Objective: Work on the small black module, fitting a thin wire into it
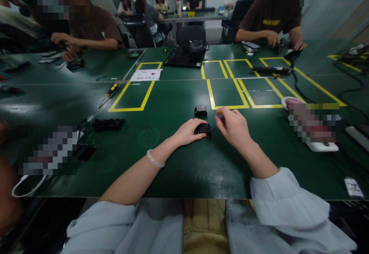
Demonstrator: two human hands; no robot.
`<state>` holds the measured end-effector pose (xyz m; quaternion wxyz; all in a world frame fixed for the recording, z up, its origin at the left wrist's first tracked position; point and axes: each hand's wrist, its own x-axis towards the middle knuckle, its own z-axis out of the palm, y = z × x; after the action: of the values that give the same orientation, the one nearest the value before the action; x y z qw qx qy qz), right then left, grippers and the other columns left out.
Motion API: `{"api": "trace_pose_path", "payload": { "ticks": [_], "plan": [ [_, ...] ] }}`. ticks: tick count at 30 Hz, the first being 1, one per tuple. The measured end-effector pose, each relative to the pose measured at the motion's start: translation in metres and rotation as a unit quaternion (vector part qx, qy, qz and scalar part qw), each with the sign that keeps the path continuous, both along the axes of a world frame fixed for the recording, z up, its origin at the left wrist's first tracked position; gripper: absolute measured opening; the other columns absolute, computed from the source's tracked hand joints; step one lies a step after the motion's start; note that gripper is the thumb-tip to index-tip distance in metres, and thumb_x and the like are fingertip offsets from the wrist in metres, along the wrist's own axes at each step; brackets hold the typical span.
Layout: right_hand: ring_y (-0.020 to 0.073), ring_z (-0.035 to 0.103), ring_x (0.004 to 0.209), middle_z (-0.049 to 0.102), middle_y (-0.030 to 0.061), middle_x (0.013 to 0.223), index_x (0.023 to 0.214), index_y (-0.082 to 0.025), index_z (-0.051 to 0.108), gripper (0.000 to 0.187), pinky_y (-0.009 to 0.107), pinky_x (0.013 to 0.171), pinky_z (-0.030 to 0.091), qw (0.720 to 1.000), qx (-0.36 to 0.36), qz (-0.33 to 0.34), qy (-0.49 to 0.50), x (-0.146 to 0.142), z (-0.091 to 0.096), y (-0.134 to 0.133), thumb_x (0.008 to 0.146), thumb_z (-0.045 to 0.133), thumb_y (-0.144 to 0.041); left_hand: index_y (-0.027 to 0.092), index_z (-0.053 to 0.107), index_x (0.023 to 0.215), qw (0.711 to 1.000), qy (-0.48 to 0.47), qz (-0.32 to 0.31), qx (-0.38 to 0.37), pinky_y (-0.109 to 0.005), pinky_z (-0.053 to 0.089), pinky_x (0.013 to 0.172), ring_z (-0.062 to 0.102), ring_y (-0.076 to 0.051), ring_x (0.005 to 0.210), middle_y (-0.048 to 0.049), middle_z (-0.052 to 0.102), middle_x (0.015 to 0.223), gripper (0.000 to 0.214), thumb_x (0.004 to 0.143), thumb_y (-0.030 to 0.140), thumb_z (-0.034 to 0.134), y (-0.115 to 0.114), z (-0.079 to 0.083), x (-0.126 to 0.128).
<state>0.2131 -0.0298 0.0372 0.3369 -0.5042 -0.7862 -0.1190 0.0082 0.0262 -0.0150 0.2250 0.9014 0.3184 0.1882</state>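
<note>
My left hand [188,131] rests on the green table [178,169] with its fingers closed around a small black box-shaped part [204,128]. My right hand [234,125] hovers just right of that part, its thumb and forefinger pinched together on something too small to make out. A second small black part [201,111] sits on the table just beyond the first, untouched. A pale bangle [155,159] circles my left wrist.
Yellow tape rectangles [134,92] mark the table. A screwdriver [111,91] and a black tray [108,124] lie to the left, a white sheet [146,75] and a black laptop-like case [184,55] farther back. Cables [300,88] run at right. Other people sit across the table.
</note>
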Motion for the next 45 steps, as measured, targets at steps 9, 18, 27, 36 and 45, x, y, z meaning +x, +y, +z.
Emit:
{"api": "trace_pose_path", "payload": {
  "ticks": [9, 18, 27, 36, 45],
  "plan": [
    [0.0169, 0.054, 0.065, 0.061, 0.0012, 0.071, 0.093, -0.019, 0.052, 0.008, 0.029, 0.068, 0.037, 1.000, 0.021, -0.001, -0.003, -0.0006, -0.0004, 0.0001, 0.090, 0.045, -0.019, 0.024, 0.052, 0.124, 1.000, 0.004, 0.003, -0.006, -0.038, 0.044, 0.091, 0.055, -0.025, 0.106, -0.0054, 0.060, 0.116, 0.041, 0.086, 0.038, 0.061, -0.0007, 0.0018, 0.0005],
    [0.0156, 0.053, 0.062, 0.060, 0.0001, 0.069, 0.089, -0.020, 0.052, 0.013, 0.028, 0.066, 0.036, 1.000, 0.019, -0.003, -0.001, -0.0005, 0.0008, -0.0004, 0.094, 0.048, -0.031, 0.024, 0.052, 0.124, 1.000, -0.010, 0.000, 0.001, -0.037, 0.045, 0.088, 0.056, -0.025, 0.103, -0.0052, 0.061, 0.114, 0.042, 0.086, 0.039, 0.062, 0.0003, -0.0003, -0.0002],
    [0.0157, 0.052, 0.062, 0.059, 0.0001, 0.069, 0.092, -0.019, 0.052, 0.007, 0.029, 0.069, 0.037, 1.000, 0.005, 0.000, 0.002, -0.0011, -0.0004, 0.0003, 0.090, 0.046, -0.021, 0.023, 0.052, 0.123, 1.000, 0.003, -0.001, 0.002, -0.037, 0.045, 0.090, 0.056, -0.025, 0.105, -0.0054, 0.061, 0.115, 0.041, 0.087, 0.038, 0.061, -0.0012, 0.0021, 0.0002],
    [0.0165, 0.053, 0.064, 0.060, 0.0006, 0.069, 0.091, -0.020, 0.052, 0.014, 0.028, 0.068, 0.037, 1.000, 0.001, -0.001, 0.010, 0.0001, -0.0011, -0.0003, 0.094, 0.046, -0.033, 0.024, 0.052, 0.124, 1.000, 0.008, 0.003, 0.000, -0.037, 0.044, 0.090, 0.056, -0.025, 0.104, -0.0053, 0.061, 0.115, 0.042, 0.086, 0.039, 0.061, -0.0004, 0.0012, 0.0009],
    [0.0172, 0.054, 0.063, 0.062, 0.0016, 0.072, 0.097, -0.019, 0.050, 0.011, 0.031, 0.071, 0.039, 1.000, -0.003, 0.000, 0.012, -0.0018, -0.0012, 0.0008, 0.090, 0.043, -0.021, 0.024, 0.053, 0.123, 1.000, 0.001, 0.001, -0.006, -0.037, 0.045, 0.089, 0.056, -0.024, 0.103, -0.0052, 0.061, 0.114, 0.040, 0.086, 0.038, 0.061, -0.0021, 0.0050, 0.0011]
  ]
}}
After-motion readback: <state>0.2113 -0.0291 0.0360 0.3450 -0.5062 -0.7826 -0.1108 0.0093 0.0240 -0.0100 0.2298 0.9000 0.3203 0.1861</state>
